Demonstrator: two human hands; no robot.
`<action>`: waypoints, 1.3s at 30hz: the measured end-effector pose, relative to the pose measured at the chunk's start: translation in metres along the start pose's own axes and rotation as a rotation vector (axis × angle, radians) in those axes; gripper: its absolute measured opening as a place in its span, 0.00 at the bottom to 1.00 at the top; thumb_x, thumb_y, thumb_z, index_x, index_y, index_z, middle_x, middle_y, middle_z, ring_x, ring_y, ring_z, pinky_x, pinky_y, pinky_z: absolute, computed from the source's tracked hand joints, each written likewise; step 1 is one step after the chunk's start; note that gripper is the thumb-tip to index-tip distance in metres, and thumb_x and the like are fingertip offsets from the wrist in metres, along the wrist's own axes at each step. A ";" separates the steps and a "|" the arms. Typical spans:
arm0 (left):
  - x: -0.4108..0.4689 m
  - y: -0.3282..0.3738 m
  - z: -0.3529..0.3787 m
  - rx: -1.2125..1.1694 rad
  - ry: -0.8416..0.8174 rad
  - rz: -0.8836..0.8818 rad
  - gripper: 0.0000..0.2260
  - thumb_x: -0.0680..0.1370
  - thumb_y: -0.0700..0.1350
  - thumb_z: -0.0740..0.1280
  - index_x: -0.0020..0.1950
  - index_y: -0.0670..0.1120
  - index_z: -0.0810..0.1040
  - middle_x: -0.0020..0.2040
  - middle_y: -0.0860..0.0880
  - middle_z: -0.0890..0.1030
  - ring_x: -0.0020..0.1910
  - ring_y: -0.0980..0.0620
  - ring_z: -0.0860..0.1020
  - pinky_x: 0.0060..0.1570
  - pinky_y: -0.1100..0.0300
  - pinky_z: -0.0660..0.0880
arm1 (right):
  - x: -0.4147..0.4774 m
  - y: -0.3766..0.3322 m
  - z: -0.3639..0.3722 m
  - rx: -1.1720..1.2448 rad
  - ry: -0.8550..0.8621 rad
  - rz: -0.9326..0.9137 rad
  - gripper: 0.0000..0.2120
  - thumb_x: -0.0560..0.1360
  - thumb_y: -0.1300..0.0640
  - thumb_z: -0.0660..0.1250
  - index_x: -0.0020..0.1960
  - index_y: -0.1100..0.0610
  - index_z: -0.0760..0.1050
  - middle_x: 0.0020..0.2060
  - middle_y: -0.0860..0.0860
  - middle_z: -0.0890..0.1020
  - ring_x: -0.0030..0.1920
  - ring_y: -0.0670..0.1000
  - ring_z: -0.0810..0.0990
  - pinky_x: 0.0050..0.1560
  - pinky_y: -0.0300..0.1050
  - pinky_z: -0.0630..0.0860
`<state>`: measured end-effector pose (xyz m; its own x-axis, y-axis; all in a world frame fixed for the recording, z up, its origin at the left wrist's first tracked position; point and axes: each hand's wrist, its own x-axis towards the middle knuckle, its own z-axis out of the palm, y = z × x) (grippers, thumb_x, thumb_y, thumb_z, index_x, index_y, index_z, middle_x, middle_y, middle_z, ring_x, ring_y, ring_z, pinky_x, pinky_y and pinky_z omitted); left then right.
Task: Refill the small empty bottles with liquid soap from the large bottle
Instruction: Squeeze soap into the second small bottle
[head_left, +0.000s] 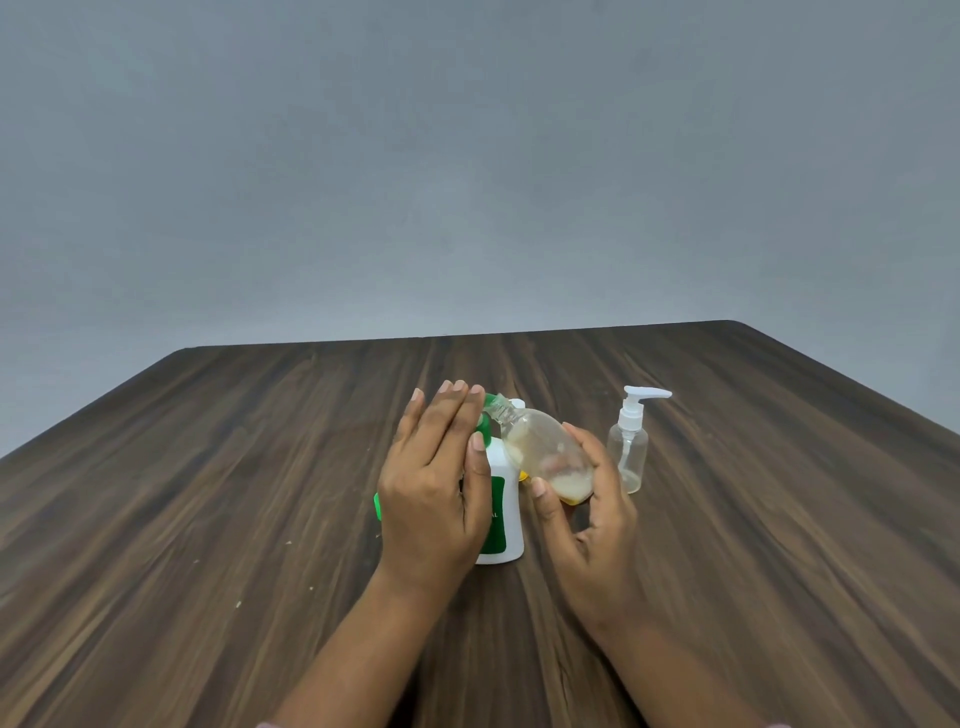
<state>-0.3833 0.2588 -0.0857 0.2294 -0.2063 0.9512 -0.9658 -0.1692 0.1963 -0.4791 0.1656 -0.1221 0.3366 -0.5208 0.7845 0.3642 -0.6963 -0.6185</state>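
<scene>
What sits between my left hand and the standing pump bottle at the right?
Head view: between left hand and pump bottle stand the large white bottle, then the tilted small bottle gripped by the right hand.

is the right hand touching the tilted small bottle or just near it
Touching. The head view shows the right hand with its thumb and fingers curled round the lower end of the small bottle, which it holds tilted.
</scene>
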 end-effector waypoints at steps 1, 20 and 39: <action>0.001 0.001 -0.001 -0.001 0.002 -0.002 0.16 0.80 0.39 0.56 0.60 0.35 0.78 0.59 0.43 0.80 0.63 0.49 0.75 0.70 0.50 0.66 | 0.000 0.000 0.000 0.001 -0.002 0.000 0.21 0.75 0.55 0.64 0.66 0.62 0.69 0.50 0.52 0.80 0.49 0.43 0.80 0.46 0.28 0.73; 0.007 0.001 -0.003 0.075 -0.016 0.056 0.16 0.79 0.40 0.57 0.60 0.36 0.79 0.57 0.43 0.81 0.61 0.48 0.77 0.69 0.53 0.66 | -0.001 0.005 0.000 0.015 0.013 0.012 0.21 0.76 0.53 0.63 0.67 0.59 0.69 0.51 0.54 0.80 0.46 0.46 0.81 0.43 0.30 0.74; 0.014 0.000 -0.005 0.085 -0.014 0.025 0.16 0.79 0.41 0.56 0.58 0.38 0.80 0.55 0.44 0.82 0.59 0.50 0.78 0.67 0.53 0.68 | -0.002 0.005 0.002 0.000 0.000 -0.023 0.23 0.76 0.55 0.64 0.69 0.54 0.64 0.56 0.51 0.79 0.52 0.46 0.81 0.48 0.34 0.76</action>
<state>-0.3809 0.2601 -0.0709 0.2078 -0.2246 0.9520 -0.9577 -0.2446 0.1514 -0.4758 0.1642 -0.1265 0.3277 -0.5047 0.7987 0.3723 -0.7080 -0.6001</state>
